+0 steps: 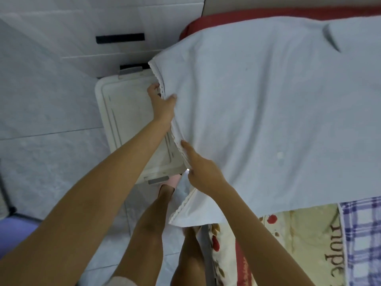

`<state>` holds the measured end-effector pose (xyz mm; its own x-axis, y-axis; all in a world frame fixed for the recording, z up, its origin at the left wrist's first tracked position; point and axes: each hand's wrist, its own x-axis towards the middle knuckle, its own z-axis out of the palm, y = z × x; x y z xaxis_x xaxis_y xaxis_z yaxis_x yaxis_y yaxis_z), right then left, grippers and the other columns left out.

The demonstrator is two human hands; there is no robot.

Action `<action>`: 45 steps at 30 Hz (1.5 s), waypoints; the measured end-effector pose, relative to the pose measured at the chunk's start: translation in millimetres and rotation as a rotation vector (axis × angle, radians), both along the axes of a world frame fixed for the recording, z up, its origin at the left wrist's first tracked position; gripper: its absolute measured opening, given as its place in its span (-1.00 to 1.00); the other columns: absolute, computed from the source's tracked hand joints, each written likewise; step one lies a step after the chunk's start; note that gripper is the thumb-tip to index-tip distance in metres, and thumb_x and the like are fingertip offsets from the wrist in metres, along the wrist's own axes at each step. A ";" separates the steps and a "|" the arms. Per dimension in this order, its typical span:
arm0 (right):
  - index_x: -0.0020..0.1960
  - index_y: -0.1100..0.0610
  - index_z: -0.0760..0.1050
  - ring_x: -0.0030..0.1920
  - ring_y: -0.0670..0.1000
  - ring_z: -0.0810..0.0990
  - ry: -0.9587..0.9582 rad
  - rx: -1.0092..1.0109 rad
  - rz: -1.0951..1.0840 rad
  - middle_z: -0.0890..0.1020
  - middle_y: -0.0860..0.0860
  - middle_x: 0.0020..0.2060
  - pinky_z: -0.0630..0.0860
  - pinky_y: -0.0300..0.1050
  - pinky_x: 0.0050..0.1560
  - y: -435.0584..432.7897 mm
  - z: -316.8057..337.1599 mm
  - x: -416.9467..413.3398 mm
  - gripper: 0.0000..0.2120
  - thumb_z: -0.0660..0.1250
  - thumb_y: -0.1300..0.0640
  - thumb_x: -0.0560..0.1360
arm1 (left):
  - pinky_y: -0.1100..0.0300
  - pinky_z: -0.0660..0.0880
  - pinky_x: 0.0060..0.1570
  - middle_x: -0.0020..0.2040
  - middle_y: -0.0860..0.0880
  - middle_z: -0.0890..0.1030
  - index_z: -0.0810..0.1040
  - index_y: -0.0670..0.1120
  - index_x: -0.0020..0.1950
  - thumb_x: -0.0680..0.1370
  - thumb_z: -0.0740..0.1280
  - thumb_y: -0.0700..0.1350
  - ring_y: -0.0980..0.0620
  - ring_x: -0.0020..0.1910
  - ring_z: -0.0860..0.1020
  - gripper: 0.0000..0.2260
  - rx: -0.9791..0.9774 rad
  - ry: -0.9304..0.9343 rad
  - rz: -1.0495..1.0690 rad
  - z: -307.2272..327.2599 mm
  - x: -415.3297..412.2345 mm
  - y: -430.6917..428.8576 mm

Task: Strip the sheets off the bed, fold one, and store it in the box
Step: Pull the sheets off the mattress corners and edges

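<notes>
Sheet (257, 112) spread over bed (288, 13), layered scalloped edge hanging off the left side above lidded box (127, 112) on the floor. Left hand (164, 104) clamped on that edge at the far end, thumb on top; right hand (203, 172) pinching it nearer. Soft, light, limp, likely to sag and slide apart. Best gripped at corners, through all layers at once.
</notes>
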<state>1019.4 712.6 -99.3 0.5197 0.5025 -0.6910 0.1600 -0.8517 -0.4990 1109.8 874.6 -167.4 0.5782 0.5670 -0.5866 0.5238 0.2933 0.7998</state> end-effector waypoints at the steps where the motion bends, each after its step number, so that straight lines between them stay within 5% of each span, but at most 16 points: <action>1: 0.53 -0.10 -0.02 -0.24 0.03 0.52 0.050 0.017 -0.021 0.53 -0.01 -0.10 0.41 -0.17 -0.22 -3.1 -0.8 2.9 -0.34 0.21 0.17 0.55 | 0.33 0.45 0.05 0.14 -0.06 0.43 0.28 -0.16 0.31 0.51 0.28 -0.31 0.06 0.04 0.46 -0.61 0.065 -0.023 -0.034 2.0 -2.1 -1.1; 4: 0.37 -0.04 0.32 -0.14 -0.04 0.60 0.037 0.077 -0.348 0.58 -0.11 -0.08 0.50 -0.18 -0.09 -1.8 -3.5 23.6 -0.60 0.22 -0.07 0.56 | 0.41 0.37 0.06 0.07 -0.05 0.47 0.42 -0.22 0.20 0.53 0.26 -0.30 0.08 0.06 0.42 -0.76 0.344 -0.131 -0.235 7.8 -10.2 -4.2; 7: 0.32 0.00 0.34 -0.11 -0.10 0.57 -0.099 0.254 -0.741 0.55 -0.08 -0.05 0.45 -0.37 -0.14 7.4 0.3 60.1 -0.61 0.30 -0.02 0.53 | 0.15 0.50 -0.09 0.16 -0.04 0.48 0.51 -0.16 0.13 0.52 0.22 -0.19 0.01 -0.01 0.51 -0.79 0.697 -0.261 -0.529 13.6 -22.1 -9.4; 11: 0.38 0.03 0.26 0.08 -0.08 0.55 -0.037 0.384 -0.728 0.50 -0.02 0.16 0.51 -0.26 0.03 35.0 -5.5 115.7 -0.35 0.45 -0.09 0.40 | 0.09 0.58 -0.19 0.33 -0.07 0.45 0.48 -0.11 0.31 0.53 0.06 -0.03 -0.08 -0.02 0.59 -0.58 0.834 -0.291 -0.805 19.6 -28.2 -15.5; 16: 0.30 0.07 0.38 0.01 -0.12 0.55 -0.140 0.308 -0.648 0.54 -0.02 0.06 0.54 -0.24 0.00 52.0 -13.8 142.8 -0.45 0.41 -0.14 0.41 | 0.15 0.57 -0.17 0.27 -0.03 0.47 0.47 -0.12 0.31 0.53 0.30 -0.11 0.01 -0.01 0.56 -0.65 0.866 -0.323 -0.804 19.7 -25.4 -5.9; 21: -0.03 0.07 0.50 -0.09 -0.03 0.57 -0.070 0.370 -0.825 0.55 -0.11 -0.21 0.56 0.06 0.07 48.6 -16.3 144.8 -0.95 0.33 0.15 0.51 | 0.16 0.54 -0.13 0.22 0.02 0.49 0.46 -0.06 0.34 0.48 0.25 -0.05 0.03 -0.01 0.54 -0.58 0.690 -0.326 -0.850 29.9 -29.2 1.1; 24: -0.19 0.10 0.40 -0.16 0.04 0.50 0.110 0.408 -1.060 0.51 0.04 -0.24 0.55 0.03 -0.02 49.7 -16.3 146.9 -0.89 0.25 0.20 0.52 | 0.30 0.45 -0.07 0.08 0.08 0.52 0.57 -0.09 0.20 0.53 0.23 -0.09 0.11 -0.03 0.52 -0.72 0.541 -0.362 -0.640 33.7 -31.0 2.3; 27: -0.26 0.11 0.28 -0.32 0.02 0.38 0.308 0.512 -1.336 0.39 0.08 -0.35 0.40 -0.13 -0.25 48.8 -11.4 148.9 -0.83 0.14 0.28 0.49 | 0.37 0.43 -0.05 -0.04 0.11 0.57 0.59 -0.05 -0.05 0.47 0.33 -0.33 0.29 -0.11 0.51 -0.81 0.248 -0.229 -0.236 38.9 -25.9 4.1; 30: -0.14 0.19 0.42 -0.30 0.00 0.46 0.428 0.667 -1.475 0.50 0.05 -0.32 0.46 -0.21 -0.28 43.8 -7.6 151.2 -0.81 0.08 0.39 0.50 | 0.18 0.50 0.07 -0.01 0.03 0.55 0.49 -0.01 -0.09 0.41 0.34 -0.44 0.20 -0.04 0.53 -0.68 -0.001 -0.124 -0.030 40.1 -18.1 9.4; 33: 0.12 0.25 0.50 -0.03 0.04 0.58 0.458 0.785 -1.476 0.61 0.10 -0.03 0.52 -0.13 0.08 44.7 -2.4 152.8 -0.76 0.11 0.31 0.56 | -0.05 0.52 0.14 0.20 -0.10 0.46 0.32 0.08 0.20 0.41 0.33 -0.42 -0.07 0.16 0.50 -0.47 -0.235 -0.053 0.049 43.5 -10.3 13.4; 36: 0.07 0.17 0.53 0.00 -0.01 0.60 0.362 0.694 -1.439 0.64 0.03 -0.04 0.54 -0.15 0.10 42.2 2.7 158.7 -0.83 0.21 0.20 0.56 | 0.05 0.53 0.08 0.12 -0.01 0.47 0.23 0.07 0.39 0.48 0.29 -0.36 -0.03 0.09 0.52 -0.43 -0.371 -0.003 0.056 49.1 -0.8 15.8; 41: 0.08 0.17 0.50 -0.08 -0.09 0.55 -0.083 0.438 -1.065 0.60 -0.03 -0.08 0.50 -0.22 -0.02 40.3 11.1 167.2 -0.81 0.29 0.11 0.52 | 0.10 0.54 0.06 0.03 -0.08 0.61 0.55 -0.07 0.07 0.52 0.31 -0.21 -0.04 0.05 0.58 -0.84 -0.175 0.036 -0.090 49.4 7.5 21.5; 45: 0.29 0.08 0.34 -0.30 -0.09 0.53 -0.391 0.272 -0.652 0.55 -0.06 -0.27 0.48 -0.24 -0.27 48.9 23.1 171.3 -0.63 0.21 -0.07 0.56 | 0.21 0.40 -0.25 -0.31 -0.04 0.49 0.52 -0.13 -0.19 0.51 0.33 -0.23 0.08 -0.30 0.44 -0.92 0.107 -0.039 -0.205 42.2 12.0 27.4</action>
